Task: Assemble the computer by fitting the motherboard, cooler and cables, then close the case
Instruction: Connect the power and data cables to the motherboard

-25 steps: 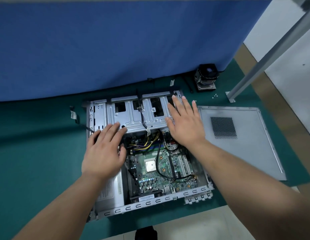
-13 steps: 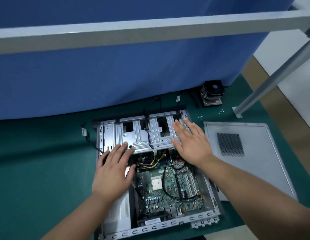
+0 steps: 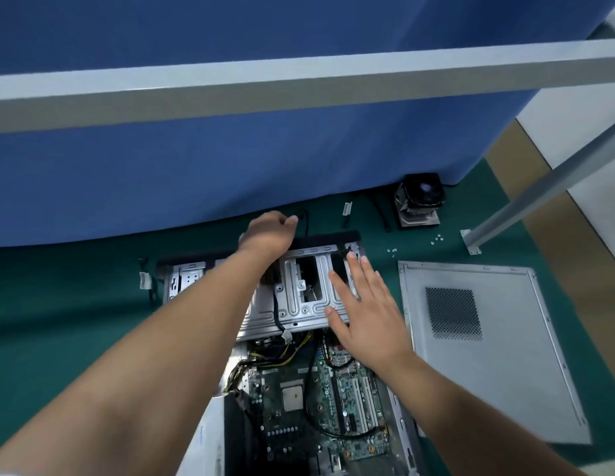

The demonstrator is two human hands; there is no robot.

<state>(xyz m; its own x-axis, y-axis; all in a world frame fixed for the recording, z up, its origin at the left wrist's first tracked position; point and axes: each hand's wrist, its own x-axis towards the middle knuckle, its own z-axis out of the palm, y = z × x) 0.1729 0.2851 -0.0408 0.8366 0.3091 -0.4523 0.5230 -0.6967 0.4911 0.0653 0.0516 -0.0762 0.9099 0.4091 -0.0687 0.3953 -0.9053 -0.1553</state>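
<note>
The head view looks down at the open computer case (image 3: 313,338), which lies flat on the green surface (image 3: 75,321), near the middle of its front edge. The motherboard (image 3: 333,400) is already inside the case, and yellow and black cables (image 3: 285,352) run over its top part. The cooler (image 3: 417,206) is not on yet. It sits at the back of the surface, toward the right corner, well apart from the case. The grey side panel (image 3: 488,355) lies flat just beside the case on the right.

The step now looks like getting a loose black cable (image 3: 304,223) that lies behind the case. To do it well, the person should hold the case still, pull the cable gently, and lead it through a gap in the metal drive cage (image 3: 299,304) without catching it on a sharp edge.

The left hand (image 3: 270,231) reaches over the back of the case. Its fingers are curled down at the cable. They seem to pinch or grab it, but the fingertips are hidden, so I cannot tell for sure.

The right hand (image 3: 362,314) is spread wide and flat. Its fingers are straight and press on the right part of the drive cage, near the back right corner of the case. It holds nothing and only keeps the case steady.
</note>
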